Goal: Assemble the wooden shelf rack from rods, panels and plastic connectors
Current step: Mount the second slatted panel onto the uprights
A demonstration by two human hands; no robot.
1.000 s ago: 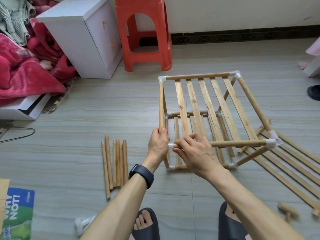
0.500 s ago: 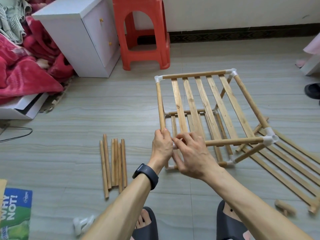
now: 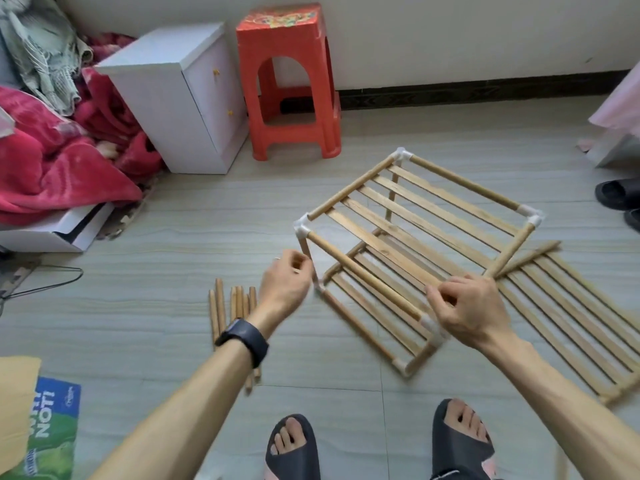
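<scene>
At far left we see a printed leaflet on the floor, a red blanket heaped above it, and a white cabinet near the wall.

Next, a bundle of loose rods lies side by side on the floor. It is partly hidden by the left forearm, which wears a dark watch.

The left hand hovers just beside the rack's near left upright, fingers loosely curled. We see nothing held in it, and blur keeps us from telling whether it touches the wood. Behind it, a red stool stands beside the cabinet.

At centre, the rack stands on the floor, turned cornerwise to us. It has two slatted tiers, one above the other, framed by rods joined at the corners with white connectors.

The right hand grips the rack at its near top corner. Its fingers curl round the top rod and its palm covers part of the connector there.

To the right of the rack, a spare slatted panel lies flat on the floor, partly hidden by the right forearm.

Two feet in dark sandals show at the bottom edge, and a dark shoe sits at far right.
</scene>
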